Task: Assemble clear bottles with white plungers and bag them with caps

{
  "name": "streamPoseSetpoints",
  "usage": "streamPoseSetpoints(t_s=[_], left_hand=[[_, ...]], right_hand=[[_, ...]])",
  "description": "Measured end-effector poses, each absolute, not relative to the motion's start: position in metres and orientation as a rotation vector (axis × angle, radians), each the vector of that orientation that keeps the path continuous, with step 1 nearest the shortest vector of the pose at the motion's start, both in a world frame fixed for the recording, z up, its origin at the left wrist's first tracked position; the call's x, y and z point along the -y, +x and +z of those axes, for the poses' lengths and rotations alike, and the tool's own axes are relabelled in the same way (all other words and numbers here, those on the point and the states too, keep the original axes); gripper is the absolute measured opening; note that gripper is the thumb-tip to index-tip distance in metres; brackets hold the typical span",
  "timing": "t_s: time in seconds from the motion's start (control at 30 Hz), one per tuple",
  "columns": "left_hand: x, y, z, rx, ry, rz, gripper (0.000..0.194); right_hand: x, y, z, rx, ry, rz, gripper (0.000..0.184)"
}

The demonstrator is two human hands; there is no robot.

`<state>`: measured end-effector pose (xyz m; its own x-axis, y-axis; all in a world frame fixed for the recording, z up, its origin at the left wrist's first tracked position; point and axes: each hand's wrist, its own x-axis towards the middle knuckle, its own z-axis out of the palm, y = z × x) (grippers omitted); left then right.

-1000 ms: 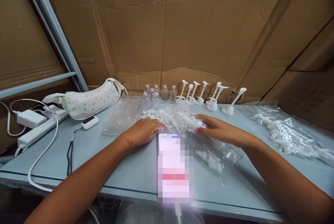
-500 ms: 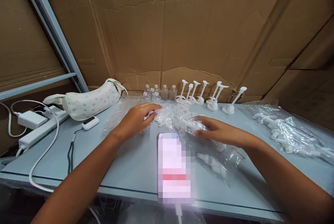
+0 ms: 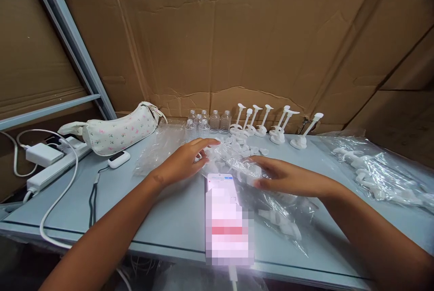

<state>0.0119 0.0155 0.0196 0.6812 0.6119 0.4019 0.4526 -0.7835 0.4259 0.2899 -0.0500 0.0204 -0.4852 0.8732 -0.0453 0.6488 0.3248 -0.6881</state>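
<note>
Our desk (image 3: 169, 227): blue-grey | on it we see: bagged white parts (image 3: 249, 174), bottles (image 3: 214, 122), white stands (image 3: 277, 138), phone (image 3: 229, 223), flowered pouch (image 3: 118, 134)

The left forearm (image 3: 111, 237), at the lower left of the frame, and the right forearm (image 3: 366, 221), at the lower right, were bare, slim and smooth, each narrowing toward the hand. Near the centre, the left hand (image 3: 185, 161) and the right hand (image 3: 286, 176) were likewise bare, with slender fingers (image 3: 203, 142); a small creased mark (image 3: 158, 178) showed at the left wrist.
</note>
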Motion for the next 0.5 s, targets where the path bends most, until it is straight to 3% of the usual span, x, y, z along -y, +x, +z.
streamPoseSetpoints(t_s=[0.27, 0.5], left_hand=[[-0.017, 0.013, 0.019, -1.003, 2.630, 0.827, 0.027], [-0.016, 0.011, 0.026, -1.214, 2.396, 1.606, 0.018]], right_hand=[[0.052, 0.288, 0.024, 2.214, -1.365, 0.923, 0.053], [0.048, 0.298, 0.026, 2.035, -1.427, 0.746, 0.058]])
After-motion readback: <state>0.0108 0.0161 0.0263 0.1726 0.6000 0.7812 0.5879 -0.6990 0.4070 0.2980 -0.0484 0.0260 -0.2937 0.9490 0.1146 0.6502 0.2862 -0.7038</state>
